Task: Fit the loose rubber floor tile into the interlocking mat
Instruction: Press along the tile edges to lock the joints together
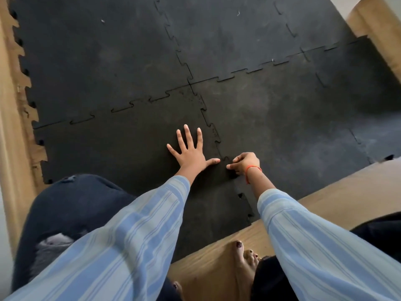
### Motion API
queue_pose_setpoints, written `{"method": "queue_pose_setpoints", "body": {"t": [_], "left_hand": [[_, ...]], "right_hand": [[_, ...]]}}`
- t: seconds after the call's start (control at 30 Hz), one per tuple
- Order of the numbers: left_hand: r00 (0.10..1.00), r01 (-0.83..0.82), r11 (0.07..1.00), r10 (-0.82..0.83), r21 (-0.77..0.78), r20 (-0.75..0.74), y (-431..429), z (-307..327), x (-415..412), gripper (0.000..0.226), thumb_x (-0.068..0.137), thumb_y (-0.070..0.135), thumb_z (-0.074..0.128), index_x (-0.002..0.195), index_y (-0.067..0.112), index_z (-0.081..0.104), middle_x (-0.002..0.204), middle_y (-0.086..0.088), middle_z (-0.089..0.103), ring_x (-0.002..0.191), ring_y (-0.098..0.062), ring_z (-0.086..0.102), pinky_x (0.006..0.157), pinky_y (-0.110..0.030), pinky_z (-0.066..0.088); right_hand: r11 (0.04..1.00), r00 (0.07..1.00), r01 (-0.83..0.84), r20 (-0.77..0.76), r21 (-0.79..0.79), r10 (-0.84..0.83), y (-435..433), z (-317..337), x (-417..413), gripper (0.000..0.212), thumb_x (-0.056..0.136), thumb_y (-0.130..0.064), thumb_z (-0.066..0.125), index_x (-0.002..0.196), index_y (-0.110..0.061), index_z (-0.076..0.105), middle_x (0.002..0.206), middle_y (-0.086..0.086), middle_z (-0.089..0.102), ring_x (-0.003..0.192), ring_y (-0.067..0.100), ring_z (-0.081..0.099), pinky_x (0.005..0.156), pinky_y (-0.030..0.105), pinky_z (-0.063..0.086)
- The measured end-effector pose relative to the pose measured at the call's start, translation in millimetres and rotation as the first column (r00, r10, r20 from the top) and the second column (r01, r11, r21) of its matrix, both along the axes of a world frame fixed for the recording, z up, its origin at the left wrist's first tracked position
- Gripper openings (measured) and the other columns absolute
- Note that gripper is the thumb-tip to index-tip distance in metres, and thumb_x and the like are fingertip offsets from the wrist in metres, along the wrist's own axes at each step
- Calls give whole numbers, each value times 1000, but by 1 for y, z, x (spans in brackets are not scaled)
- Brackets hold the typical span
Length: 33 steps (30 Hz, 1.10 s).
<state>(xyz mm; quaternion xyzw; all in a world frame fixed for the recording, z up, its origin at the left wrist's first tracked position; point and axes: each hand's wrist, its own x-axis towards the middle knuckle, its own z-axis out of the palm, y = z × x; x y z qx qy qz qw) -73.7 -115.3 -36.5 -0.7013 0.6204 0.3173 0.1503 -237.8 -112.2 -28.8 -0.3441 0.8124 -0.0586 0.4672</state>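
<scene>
At near-left of the mat (249, 35), the tile (121, 146) lies flat, its far teeth seated; the near stretch of its right seam shows open notches. Left hand (191, 152) rests on the tile, fingers spread, palm down. Right hand (246, 162), fingers curled, pinches the tile's toothed edge at that seam. Wood floor (338, 196) borders the mat; a bare foot (247, 259) rests there.

A home room, judging by wood plank floor (338, 198), black interlocking mat (260, 118) and bare foot (245, 263).
</scene>
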Motion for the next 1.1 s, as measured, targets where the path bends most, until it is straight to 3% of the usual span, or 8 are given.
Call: {"method": "queue_pose_setpoints", "body": {"t": [0.17,0.3,0.47,0.73,0.83,0.93,1.0,1.1], "left_hand": [[1000,17,1000,-17,10,-9,-1,0,3,120,71,87,40,147,28,-31,150,-12,-43,138,-39,-36,105,-71,-8],[999,39,999,-39,21,-16,0,0,6,120,71,87,41,146,28,-31,149,-12,-44,137,-39,-36,105,-71,-9],[998,53,999,-53,-1,-16,1,-1,9,120,70,89,38,147,28,-30,150,-12,-42,138,-39,-35,106,-71,-8],[998,57,998,-57,-3,-4,1,-1,7,120,70,89,37,147,27,-31,150,-13,-42,138,-40,-35,105,-71,-8],[999,51,999,-51,8,-2,2,0,6,121,69,89,38,147,27,-31,150,-13,-43,138,-40,-36,105,-72,-8],[999,50,999,-50,11,-6,0,1,6,121,69,89,38,147,27,-31,149,-13,-43,138,-40,-36,105,-72,-9],[999,53,999,-53,-6,-2,2,0,7,119,70,89,36,147,27,-30,151,-13,-41,139,-40,-34,105,-72,-8],[995,102,985,-101,-143,8,12,-11,9,102,77,86,22,149,31,-23,156,-10,-32,143,-37,-27,104,-74,-6]], "right_hand": [[990,992,-121,42,68,119,3,11,-4,29,69,-7,84,63,-13,56,68,6,62,57,18,58,60,29,56],[869,914,-400,56,291,401,27,20,-19,24,69,-2,82,65,-13,61,70,4,62,73,22,60,69,32,56],[783,834,-523,13,337,551,45,26,-19,30,70,4,78,67,-17,56,81,5,61,82,24,61,79,33,55],[940,951,-259,-109,221,288,74,24,-45,25,64,-6,86,69,-9,62,68,5,67,72,22,69,80,37,59],[937,952,-274,-79,218,297,70,28,-44,29,61,-6,88,70,-9,61,66,4,65,63,18,66,68,31,59],[895,915,-377,-52,238,400,68,26,-47,28,63,-7,87,72,-12,60,76,5,64,77,24,66,74,34,57],[884,876,-456,-126,100,466,76,19,-50,25,68,-15,84,81,-14,62,86,4,59,90,25,59,81,37,51],[862,891,-360,-405,-356,205,107,6,-37,35,88,-35,62,109,-6,64,113,14,61,113,31,54,97,40,44]]}}
